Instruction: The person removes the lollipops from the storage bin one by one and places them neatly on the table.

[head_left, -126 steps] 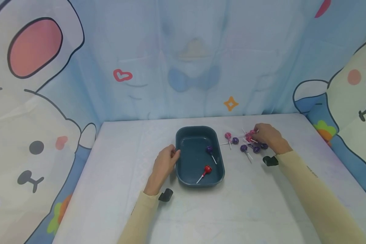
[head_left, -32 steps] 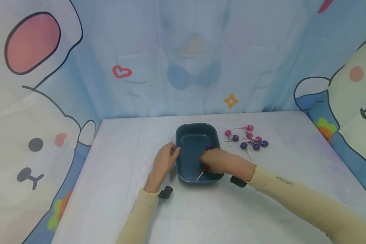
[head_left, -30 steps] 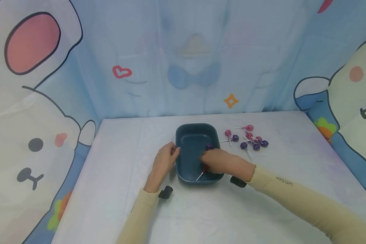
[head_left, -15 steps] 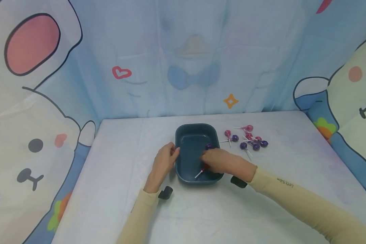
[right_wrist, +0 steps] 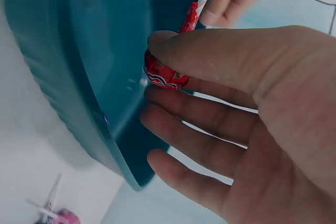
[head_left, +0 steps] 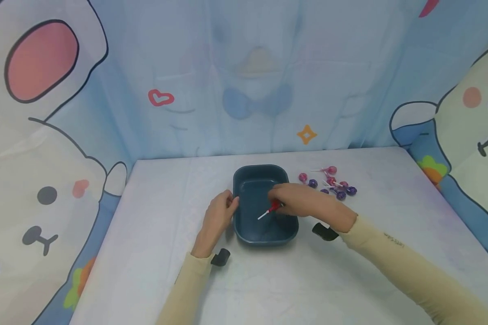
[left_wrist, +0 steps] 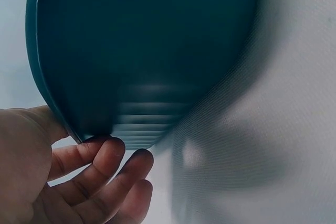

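In the head view my right hand (head_left: 294,198) is above the dark teal dish (head_left: 264,239), holding a red-wrapped lollipop (head_left: 273,207). Its white stick points toward the dish's left near side. The right wrist view shows the thumb and forefinger pinching the round candy (right_wrist: 165,77), the other fingers spread loosely. On the dish's left side my left hand (head_left: 217,221) grips the rim. Its thumb goes over the edge while the curled fingers (left_wrist: 134,166) lie against the ribbed outer wall. The right hand covers part of the dish's inside.
Right of the dish, several pink and purple lollipops lie in a loose heap on the white cloth, among them a pink lollipop (head_left: 332,170) and a purple lollipop (head_left: 351,191). A printed blue curtain (head_left: 260,90) hangs behind the table.
My right hand went from the lollipop heap into the dish, then rose with the red lollipop pinched in it. The purple lollipop in the dish is now hidden. The left hand stayed put.
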Available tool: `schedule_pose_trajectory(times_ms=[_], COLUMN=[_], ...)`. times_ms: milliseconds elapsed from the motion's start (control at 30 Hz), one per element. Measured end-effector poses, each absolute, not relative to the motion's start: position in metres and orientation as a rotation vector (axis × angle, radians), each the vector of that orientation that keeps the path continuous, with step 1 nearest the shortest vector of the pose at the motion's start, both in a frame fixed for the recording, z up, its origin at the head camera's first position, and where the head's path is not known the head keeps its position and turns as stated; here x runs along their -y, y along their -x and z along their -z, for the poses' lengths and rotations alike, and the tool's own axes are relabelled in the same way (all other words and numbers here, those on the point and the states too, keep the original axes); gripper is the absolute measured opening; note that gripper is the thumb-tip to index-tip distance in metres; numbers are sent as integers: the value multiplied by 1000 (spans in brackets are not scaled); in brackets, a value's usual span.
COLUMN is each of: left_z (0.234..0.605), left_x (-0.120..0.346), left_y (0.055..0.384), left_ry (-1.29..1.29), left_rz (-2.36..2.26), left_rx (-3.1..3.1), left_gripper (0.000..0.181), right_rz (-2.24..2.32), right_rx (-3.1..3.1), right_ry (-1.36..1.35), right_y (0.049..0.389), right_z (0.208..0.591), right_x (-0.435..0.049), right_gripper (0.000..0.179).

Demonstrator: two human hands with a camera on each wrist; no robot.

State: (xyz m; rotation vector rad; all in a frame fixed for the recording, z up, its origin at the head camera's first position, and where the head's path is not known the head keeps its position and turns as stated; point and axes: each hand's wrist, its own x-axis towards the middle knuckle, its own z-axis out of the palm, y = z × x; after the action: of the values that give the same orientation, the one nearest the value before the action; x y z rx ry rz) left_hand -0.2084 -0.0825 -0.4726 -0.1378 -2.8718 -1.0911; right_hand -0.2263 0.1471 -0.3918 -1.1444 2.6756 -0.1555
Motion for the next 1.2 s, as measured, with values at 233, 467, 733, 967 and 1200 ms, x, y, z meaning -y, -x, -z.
schedule_pose_trajectory(times_ms=[233, 467, 733, 967, 1200], left_z=[472, 473, 472, 472, 471], left_x=[82, 82, 83, 83, 82], left_y=[208, 208, 208, 207, 208], left_ry=[139, 137, 145, 144, 148], left_rz=[1096, 1106, 1132, 1131, 1122], left_rx=[2867, 2865, 2853, 2857, 2858], left_gripper=[23, 23, 22, 23, 23], right_rz=[239, 264, 295, 315, 342], right_rx=[-2714, -2755, -2789, -2814, -2822], right_ry=[1121, 1064, 991, 862, 711], right_y=[228, 232, 246, 265, 279], right_z=[382, 376, 378, 395, 402], right_x=[-160, -174, -194, -218, -246], right_gripper=[27, 28, 26, 26, 28])
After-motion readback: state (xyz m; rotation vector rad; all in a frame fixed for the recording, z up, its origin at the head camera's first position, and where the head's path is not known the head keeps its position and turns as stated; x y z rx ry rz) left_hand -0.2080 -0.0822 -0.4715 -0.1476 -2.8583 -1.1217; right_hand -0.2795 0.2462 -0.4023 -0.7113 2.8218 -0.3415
